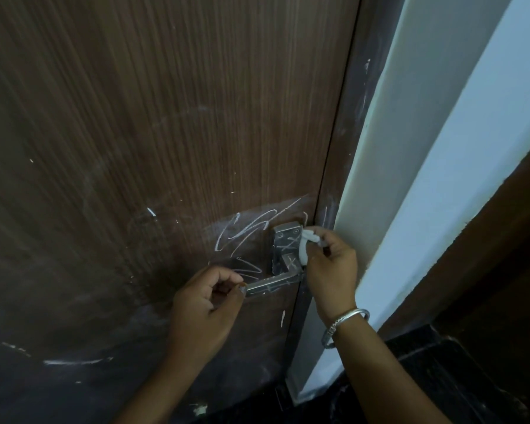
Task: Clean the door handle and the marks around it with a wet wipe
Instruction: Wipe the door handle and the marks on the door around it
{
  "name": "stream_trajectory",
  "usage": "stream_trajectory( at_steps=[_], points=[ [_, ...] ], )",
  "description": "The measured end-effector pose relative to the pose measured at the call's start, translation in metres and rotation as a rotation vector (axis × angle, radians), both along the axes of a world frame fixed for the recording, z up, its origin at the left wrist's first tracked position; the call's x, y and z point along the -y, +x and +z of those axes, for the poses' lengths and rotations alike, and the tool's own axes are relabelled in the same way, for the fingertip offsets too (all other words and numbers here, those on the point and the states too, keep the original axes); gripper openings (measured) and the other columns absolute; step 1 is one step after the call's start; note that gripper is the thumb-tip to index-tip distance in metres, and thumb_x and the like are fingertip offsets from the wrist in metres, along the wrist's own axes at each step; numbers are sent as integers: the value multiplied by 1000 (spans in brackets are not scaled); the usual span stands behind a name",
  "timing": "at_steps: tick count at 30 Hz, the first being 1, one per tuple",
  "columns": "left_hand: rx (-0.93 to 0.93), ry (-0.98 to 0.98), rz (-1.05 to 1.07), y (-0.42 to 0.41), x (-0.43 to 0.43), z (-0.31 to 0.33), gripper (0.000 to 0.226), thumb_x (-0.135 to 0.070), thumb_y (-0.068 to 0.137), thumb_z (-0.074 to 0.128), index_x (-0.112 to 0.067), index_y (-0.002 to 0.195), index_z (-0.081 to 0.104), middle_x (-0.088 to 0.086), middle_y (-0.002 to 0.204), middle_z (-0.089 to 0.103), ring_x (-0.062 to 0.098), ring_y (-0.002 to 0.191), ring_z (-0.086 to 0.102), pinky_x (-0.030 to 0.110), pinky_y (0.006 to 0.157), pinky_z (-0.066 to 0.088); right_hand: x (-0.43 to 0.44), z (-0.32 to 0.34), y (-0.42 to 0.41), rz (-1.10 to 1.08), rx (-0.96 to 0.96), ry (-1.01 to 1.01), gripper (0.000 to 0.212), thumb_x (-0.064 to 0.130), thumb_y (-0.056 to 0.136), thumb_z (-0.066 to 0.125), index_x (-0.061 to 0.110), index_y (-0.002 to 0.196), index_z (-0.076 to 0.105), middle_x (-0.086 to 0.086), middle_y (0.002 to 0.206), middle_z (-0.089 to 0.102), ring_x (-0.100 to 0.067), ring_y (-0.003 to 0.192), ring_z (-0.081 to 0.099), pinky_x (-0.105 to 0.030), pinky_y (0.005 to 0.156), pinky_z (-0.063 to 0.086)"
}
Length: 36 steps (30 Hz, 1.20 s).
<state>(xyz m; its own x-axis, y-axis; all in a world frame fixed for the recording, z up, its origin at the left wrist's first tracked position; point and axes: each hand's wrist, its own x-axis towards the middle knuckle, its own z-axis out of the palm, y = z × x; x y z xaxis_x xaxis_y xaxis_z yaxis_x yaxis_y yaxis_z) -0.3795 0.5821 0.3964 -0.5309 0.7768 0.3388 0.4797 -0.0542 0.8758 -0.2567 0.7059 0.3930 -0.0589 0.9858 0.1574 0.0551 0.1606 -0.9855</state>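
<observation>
A metal lever door handle [276, 281] with its back plate [285, 243] sits on a brown wooden door [153, 123]. White chalk-like scribbles [245, 232] cover the wood left of the plate, and crosses mark the plate itself. My right hand [331, 267] grips a crumpled white wet wipe [306, 244] and presses it against the plate's right edge. My left hand [205, 304] pinches the free left end of the lever.
The dark door frame [340, 154] runs along the door's right edge, beside a white wall [441, 166]. More white smears [71, 361] lie low on the door. A dark tiled floor [441, 384] shows at bottom right. A silver bangle [344, 324] circles my right wrist.
</observation>
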Motion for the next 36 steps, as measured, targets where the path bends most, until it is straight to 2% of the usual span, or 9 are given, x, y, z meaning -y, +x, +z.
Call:
stream_trajectory(
  at_steps=[4, 11, 16, 18, 22, 24, 30, 34, 36],
  points=[
    [-7, 9, 0, -1, -1, 0, 26, 8, 76, 69, -19, 74, 66, -4, 73, 66, 5, 68, 62, 13, 59, 48, 3, -15, 5, 18, 47, -79, 25, 8, 92, 56, 29, 87, 69, 3, 82, 70, -15, 75, 62, -25, 64, 45],
    [-24, 3, 7, -1, -1, -2, 29, 5, 76, 70, -23, 75, 65, -5, 74, 66, 3, 70, 62, 10, 61, 46, -5, -5, 4, 38, 9, 34, 39, 8, 90, 58, 44, 76, 67, 23, 75, 69, -1, 75, 66, -25, 69, 56],
    [-3, 9, 16, 1, -2, -3, 28, 6, 76, 69, -22, 77, 65, -3, 76, 66, 4, 70, 62, 11, 61, 48, 4, -41, 8, 63, 78, -139, 23, 6, 91, 58, 24, 93, 72, -4, 95, 72, -21, 90, 67, -43, 85, 55],
    [13, 12, 20, 2, -2, -3, 30, 7, 76, 69, -23, 76, 64, -3, 75, 66, 3, 69, 62, 11, 61, 48, 4, -45, 8, 60, 86, -139, 21, 5, 91, 58, 21, 95, 72, -4, 96, 72, -20, 91, 66, -45, 86, 54],
    [-1, 19, 10, 2, -1, -3, 27, 7, 76, 69, -19, 77, 65, -1, 77, 66, 3, 71, 62, 9, 61, 47, -1, -28, 7, 52, 39, -10, 38, 9, 92, 56, 44, 83, 67, 22, 82, 69, 2, 76, 63, -20, 65, 51],
    [-4, 19, 8, 1, 0, -3, 25, 7, 76, 69, -17, 77, 65, 0, 78, 66, 5, 72, 62, 10, 62, 47, -3, -26, 7, 53, 26, 23, 42, 8, 91, 56, 48, 83, 66, 28, 80, 68, 6, 76, 63, -13, 63, 49],
    [1, 13, 15, 3, 0, -3, 24, 8, 75, 69, -16, 78, 65, 2, 80, 65, 9, 72, 62, 15, 63, 50, 8, -58, 6, 70, 28, -201, 21, 10, 91, 59, 27, 95, 71, 0, 96, 72, -18, 92, 67, -43, 86, 56],
    [-3, 10, 16, 2, 1, -3, 22, 8, 75, 69, -13, 79, 66, 3, 80, 65, 6, 72, 61, 11, 63, 48, 4, -58, 5, 93, -178, -405, 26, 10, 90, 61, 30, 80, 74, 2, 86, 74, -21, 86, 68, -34, 71, 55],
    [14, 11, 19, 2, 1, -3, 23, 9, 75, 68, -14, 78, 66, 2, 80, 65, 4, 71, 61, 10, 62, 47, 7, -59, 3, 99, -271, -512, 25, 8, 92, 57, 26, 84, 72, -1, 86, 73, -19, 81, 66, -28, 60, 52]
  ],
)
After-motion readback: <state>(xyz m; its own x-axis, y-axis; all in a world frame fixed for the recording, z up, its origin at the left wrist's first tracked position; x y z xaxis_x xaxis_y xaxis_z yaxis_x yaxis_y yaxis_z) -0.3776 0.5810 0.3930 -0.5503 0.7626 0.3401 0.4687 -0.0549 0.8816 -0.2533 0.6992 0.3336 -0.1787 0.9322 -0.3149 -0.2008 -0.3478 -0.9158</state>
